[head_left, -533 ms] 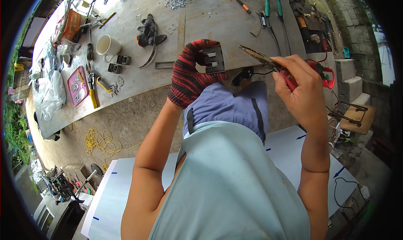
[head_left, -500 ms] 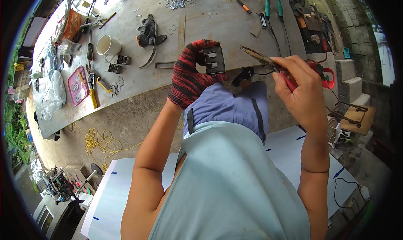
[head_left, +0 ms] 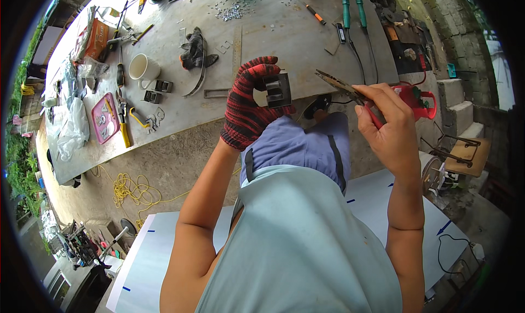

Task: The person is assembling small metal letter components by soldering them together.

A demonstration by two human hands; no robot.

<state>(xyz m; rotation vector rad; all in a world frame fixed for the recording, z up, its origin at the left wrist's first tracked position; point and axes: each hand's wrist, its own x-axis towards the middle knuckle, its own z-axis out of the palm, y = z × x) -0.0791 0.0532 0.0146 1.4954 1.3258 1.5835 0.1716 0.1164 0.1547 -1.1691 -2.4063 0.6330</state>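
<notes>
My left hand point(head_left: 249, 108), in a red-and-black striped knit glove, is closed around a small dark metal box-like bracket point(head_left: 279, 90) near the table's front edge. Slots or folded tabs show on the bracket's face. Bare, my right hand point(head_left: 387, 119) grips long-nose pliers point(head_left: 340, 85) by their red handles. The pliers' jaws point up and left toward the bracket, well apart from it. Two similar small metal brackets, one of them this dark piece point(head_left: 152, 96), sit on the table beside a white mug point(head_left: 144, 68).
The metal table point(head_left: 273, 45) also bears a dark glove point(head_left: 194, 49), a steel ruler point(head_left: 237, 47), a pink tray point(head_left: 104, 119), a yellow-handled tool point(head_left: 125, 132), small metal bits point(head_left: 232, 10) and green-handled soldering irons point(head_left: 346, 13). Yellow cord point(head_left: 131, 190) lies on the floor.
The bracket has been tilted in my gloved left hand, so another side of it faces up, and it sits slightly lower. My right hand with the pliers has barely moved.
</notes>
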